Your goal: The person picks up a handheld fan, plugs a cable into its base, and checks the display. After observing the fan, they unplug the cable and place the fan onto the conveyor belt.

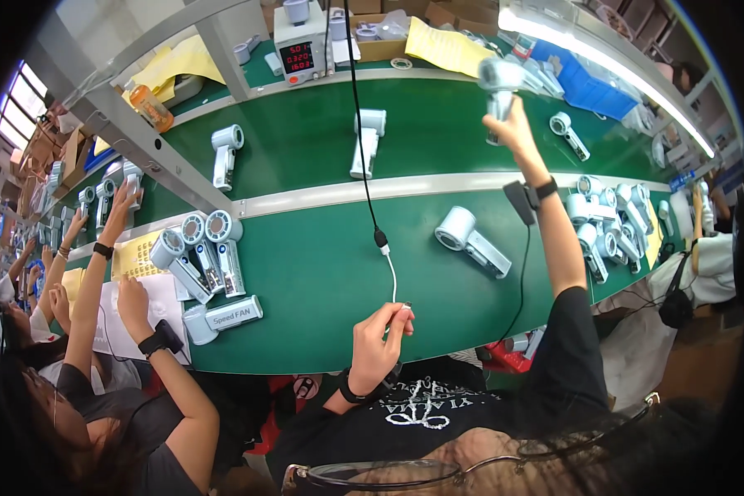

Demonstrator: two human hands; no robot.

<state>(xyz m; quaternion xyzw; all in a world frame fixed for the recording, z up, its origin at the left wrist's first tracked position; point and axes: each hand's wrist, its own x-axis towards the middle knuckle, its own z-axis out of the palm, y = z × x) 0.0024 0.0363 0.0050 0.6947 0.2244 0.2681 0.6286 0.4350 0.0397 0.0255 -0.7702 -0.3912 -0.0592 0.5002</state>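
Left of the hanging cable (380, 238), bare green tabletop (306, 248) gives room to pass, as far as a cluster of fans (209, 269). Right of the cable, a narrower gap ends at a lone fan (473, 240); farther right of it, a fan pile (593, 208) bars the way. The cable itself blocks any straight sweep across.

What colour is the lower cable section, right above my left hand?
White; the cable section above your left hand shows in the head view.

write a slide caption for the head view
Left hand pinches a white cable, right hand holds a fan, at a green table.
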